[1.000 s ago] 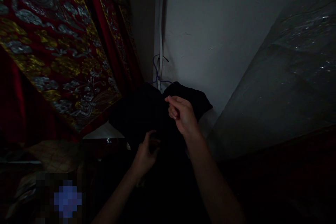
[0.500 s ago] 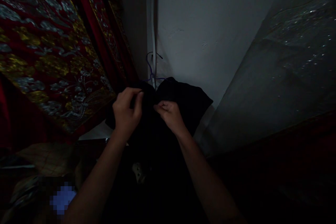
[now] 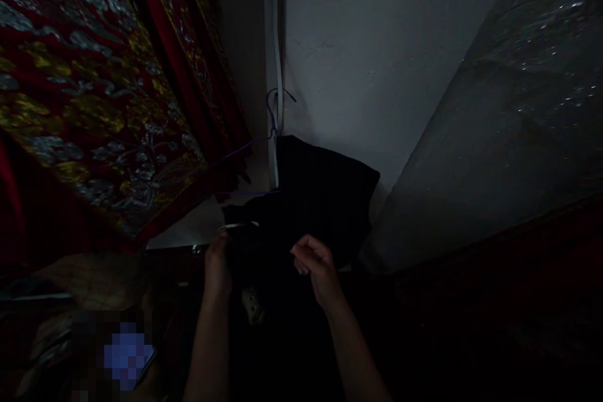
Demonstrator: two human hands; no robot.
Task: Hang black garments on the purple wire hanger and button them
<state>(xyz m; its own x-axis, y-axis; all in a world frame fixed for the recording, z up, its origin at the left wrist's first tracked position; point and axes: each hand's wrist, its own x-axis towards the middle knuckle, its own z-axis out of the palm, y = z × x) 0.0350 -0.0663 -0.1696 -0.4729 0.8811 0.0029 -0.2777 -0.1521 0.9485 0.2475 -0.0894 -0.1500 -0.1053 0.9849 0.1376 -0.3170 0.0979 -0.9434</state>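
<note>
A black garment [image 3: 330,195] hangs by one side from a thin blue-purple wire hanger [image 3: 272,116]. Its left side has dropped below the hanger, whose left arm is bare. My left hand [image 3: 217,267] is closed on the lowered left part of the garment, beside a thin white strip [image 3: 240,225] on the cloth. To the right, my right hand [image 3: 316,264] is closed with fingertips pinched at the front of the garment; the cloth there is very dark and its folds are hard to make out.
A pale vertical strip [image 3: 279,44] runs down the white wall [image 3: 367,63] behind the hanger. Red cloth with gold and silver embroidery [image 3: 94,113] hangs at left. Clear plastic sheeting [image 3: 518,113] covers the right. A lit, blurred screen [image 3: 126,355] shows at lower left.
Both hands have moved down towards me. The garment's left side has come off the hanger, baring its left arm and lower bar; the right side still hangs there.
</note>
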